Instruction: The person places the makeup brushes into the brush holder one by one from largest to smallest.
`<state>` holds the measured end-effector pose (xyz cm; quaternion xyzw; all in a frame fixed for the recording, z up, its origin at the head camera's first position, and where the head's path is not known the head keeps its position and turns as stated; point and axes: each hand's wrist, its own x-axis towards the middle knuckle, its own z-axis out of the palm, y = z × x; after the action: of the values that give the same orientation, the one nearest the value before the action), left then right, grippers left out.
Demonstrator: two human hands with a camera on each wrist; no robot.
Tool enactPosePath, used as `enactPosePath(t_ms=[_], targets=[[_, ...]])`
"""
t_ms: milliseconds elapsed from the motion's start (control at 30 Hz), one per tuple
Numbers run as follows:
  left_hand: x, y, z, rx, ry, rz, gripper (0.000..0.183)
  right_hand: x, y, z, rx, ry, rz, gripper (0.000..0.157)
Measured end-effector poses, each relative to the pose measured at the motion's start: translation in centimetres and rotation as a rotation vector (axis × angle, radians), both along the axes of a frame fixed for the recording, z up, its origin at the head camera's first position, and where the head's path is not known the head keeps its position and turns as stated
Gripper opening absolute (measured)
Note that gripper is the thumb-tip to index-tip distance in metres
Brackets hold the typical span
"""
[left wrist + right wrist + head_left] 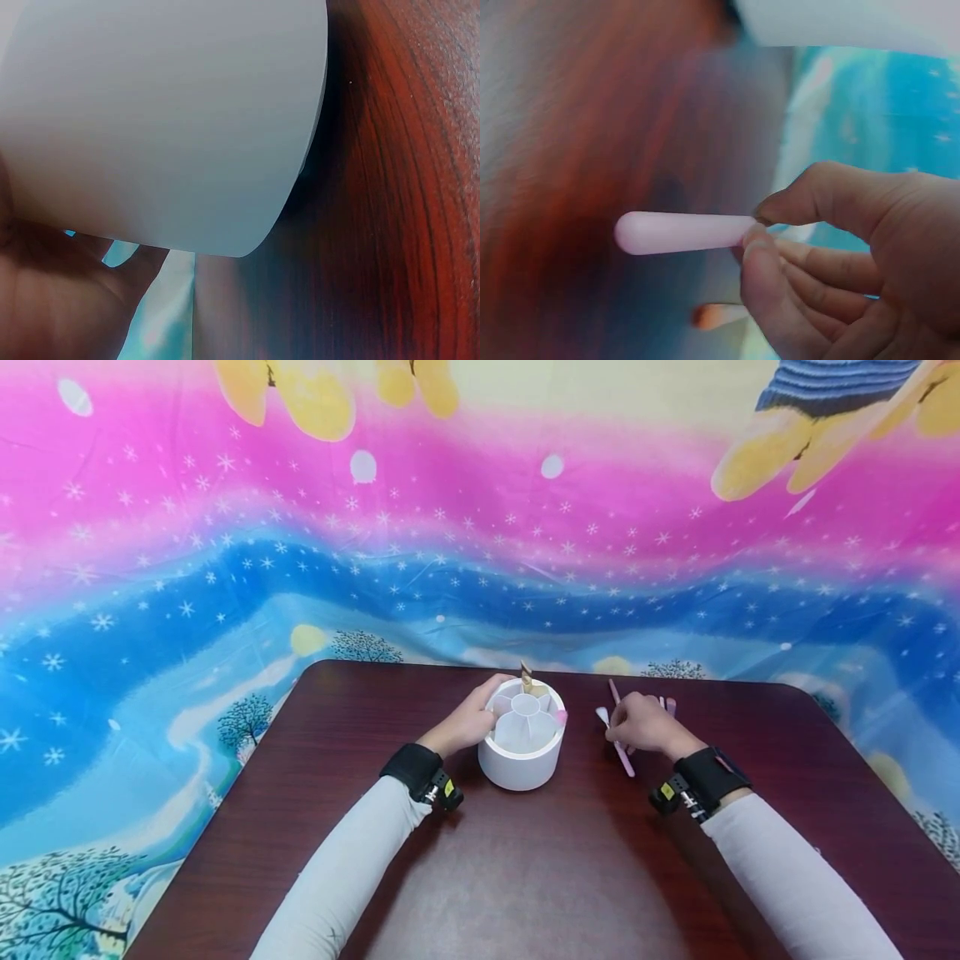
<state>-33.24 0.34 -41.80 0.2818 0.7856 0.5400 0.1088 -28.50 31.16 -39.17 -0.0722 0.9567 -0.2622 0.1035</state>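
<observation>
A white round divided organizer stands on the table, with a gold twisted horn at its far rim and a small pink piece on its right. My left hand grips its left side, thumb near the rim; in the left wrist view the white wall fills much of the picture. To the right of it, my right hand pinches a makeup brush between thumb and forefinger. The pink handle of that brush sticks out from the fingertips in the right wrist view.
Other brushes lie around the right hand: a pink handle behind it and brush heads to its right. A brown-tipped brush shows below the fingers. The dark wooden table ends at a printed cloth backdrop.
</observation>
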Motion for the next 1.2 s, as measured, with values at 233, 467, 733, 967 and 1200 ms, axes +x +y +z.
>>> enactPosePath(t_ms=[233, 467, 733, 967, 1200], targets=[[-0.2, 0.0, 0.0, -0.026, 0.005, 0.011, 0.077, 0.5, -1.0, 3.5, -0.193, 0.105, 0.002, 0.018], [-0.4, -0.1, -0.2, -0.014, 0.015, 0.007, 0.076, 1.6, -2.5, 6.6, -0.287, 0.26, 0.002, 0.017], [-0.2, -0.1, -0.2, -0.005, 0.017, 0.002, 0.076, 2.8, -4.4, 8.2, -0.39, 0.404, 0.0, 0.021], [-0.2, 0.0, -0.3, 0.004, 0.016, -0.005, 0.077, 3.1, -5.7, 8.3, -0.444, 0.466, 0.035, 0.017], [-0.4, 0.1, -0.4, 0.002, 0.033, -0.003, 0.073, 2.7, -6.3, 6.8, -0.445, 0.469, 0.086, 0.011]])
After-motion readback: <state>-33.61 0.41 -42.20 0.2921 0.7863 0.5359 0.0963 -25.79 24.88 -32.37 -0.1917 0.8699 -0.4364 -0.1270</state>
